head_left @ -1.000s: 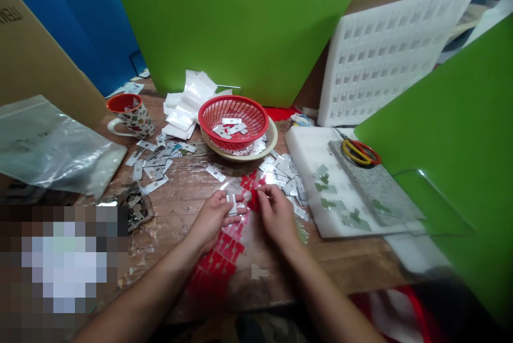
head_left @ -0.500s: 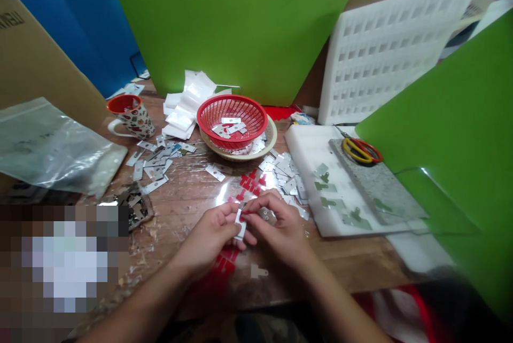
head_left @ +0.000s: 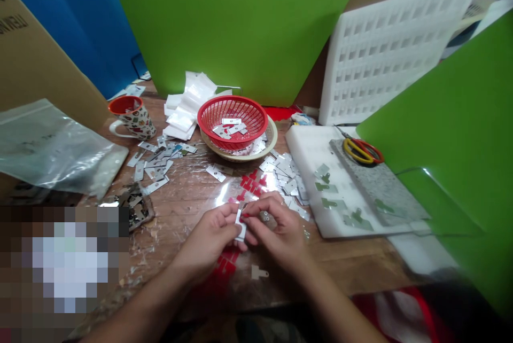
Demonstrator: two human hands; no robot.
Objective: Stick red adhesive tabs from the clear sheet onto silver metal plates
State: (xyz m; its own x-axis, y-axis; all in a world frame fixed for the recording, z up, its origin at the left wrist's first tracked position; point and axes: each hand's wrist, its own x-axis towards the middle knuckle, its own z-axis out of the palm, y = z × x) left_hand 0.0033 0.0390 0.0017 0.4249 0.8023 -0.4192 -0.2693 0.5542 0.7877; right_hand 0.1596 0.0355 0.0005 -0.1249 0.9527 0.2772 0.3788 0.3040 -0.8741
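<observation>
My left hand [head_left: 208,239] and my right hand [head_left: 276,231] meet over the wooden table [head_left: 188,199], fingertips pinched together on a small silver metal plate [head_left: 241,224]. The right fingertips press a small red piece against its top. Under the hands lies a clear sheet of red stickers [head_left: 250,184] that runs toward me. One loose metal plate [head_left: 258,272] lies just in front of my hands.
A red basket [head_left: 232,116] with a few plates sits in a cream bowl behind the hands. Scattered metal plates [head_left: 158,161] lie left, a mug [head_left: 132,117] and plastic bag [head_left: 52,145] farther left. White foam board [head_left: 312,150] with scissors [head_left: 363,151] lies right; green panels surround.
Both hands pulled back toward me from the red sticker sheet and came together on the metal plate. Over the last half second they have hardly moved.
</observation>
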